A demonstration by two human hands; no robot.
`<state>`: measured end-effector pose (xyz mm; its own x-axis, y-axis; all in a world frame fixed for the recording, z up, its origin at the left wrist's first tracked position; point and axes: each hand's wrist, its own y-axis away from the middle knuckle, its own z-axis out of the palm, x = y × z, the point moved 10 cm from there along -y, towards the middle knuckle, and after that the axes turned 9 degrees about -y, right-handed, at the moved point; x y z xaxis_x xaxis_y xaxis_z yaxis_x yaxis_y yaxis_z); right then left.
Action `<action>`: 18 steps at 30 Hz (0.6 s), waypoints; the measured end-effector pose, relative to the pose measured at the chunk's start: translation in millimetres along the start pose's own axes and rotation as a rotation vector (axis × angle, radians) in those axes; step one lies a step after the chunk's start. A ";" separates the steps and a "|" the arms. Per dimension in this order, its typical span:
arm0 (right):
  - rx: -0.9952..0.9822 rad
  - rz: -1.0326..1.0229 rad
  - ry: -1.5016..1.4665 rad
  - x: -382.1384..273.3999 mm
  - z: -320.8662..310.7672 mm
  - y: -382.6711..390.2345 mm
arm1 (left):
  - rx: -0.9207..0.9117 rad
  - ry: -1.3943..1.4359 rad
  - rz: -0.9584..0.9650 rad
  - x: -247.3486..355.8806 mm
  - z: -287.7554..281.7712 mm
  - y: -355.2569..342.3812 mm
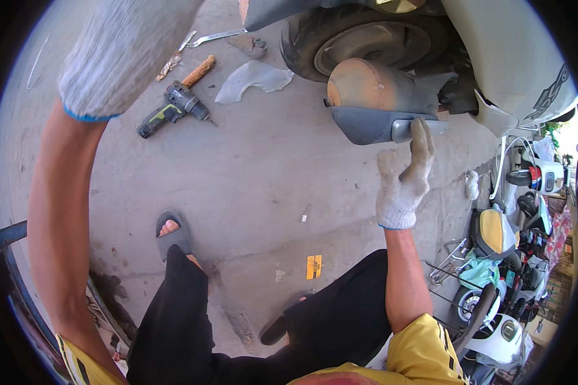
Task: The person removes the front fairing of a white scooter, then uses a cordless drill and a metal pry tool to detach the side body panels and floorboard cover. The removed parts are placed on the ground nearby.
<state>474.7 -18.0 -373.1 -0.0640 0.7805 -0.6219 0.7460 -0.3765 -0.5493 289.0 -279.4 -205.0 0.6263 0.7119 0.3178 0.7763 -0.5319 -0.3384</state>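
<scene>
My right hand (406, 183), in a whitish work glove, reaches forward with its fingers stretched out and thumb apart. Its fingertips meet the silver plate (402, 131) on the dark guard (361, 126) of a scooter's exhaust muffler (366, 83). Rust-brown discolouration covers much of the muffler. Behind it is the scooter's rear wheel (331, 54), and the pale body panel (520, 58) rises at the right. My left hand (125, 58), gloved too, is raised close to the camera at the upper left. Its fingers run past the picture's edge, so their grip is hidden.
On the concrete floor lie a cordless drill (178, 106), a rough wooden handle (199, 70), a metal wrench (218, 36) and a curved pale piece (253, 78). A yellow card (313, 267) lies between my feet. Several parked scooters (494, 333) line the right side.
</scene>
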 end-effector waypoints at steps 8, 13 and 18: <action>0.052 0.112 0.138 -4.9 15.4 -5.7 | -0.226 0.087 -0.161 -189.6 140.9 74.3; 0.044 0.094 0.242 -9.5 25.0 -3.2 | -0.574 -0.155 -0.396 -293.7 220.6 129.5; 0.060 0.103 0.244 -10.4 26.1 -4.4 | -0.541 -0.109 -0.409 -310.6 258.6 95.2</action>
<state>454.8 -37.5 -378.8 0.1779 0.8309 -0.5272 0.6993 -0.4837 -0.5264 149.8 -432.6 -565.0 0.2867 0.9310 0.2257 0.8931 -0.3450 0.2886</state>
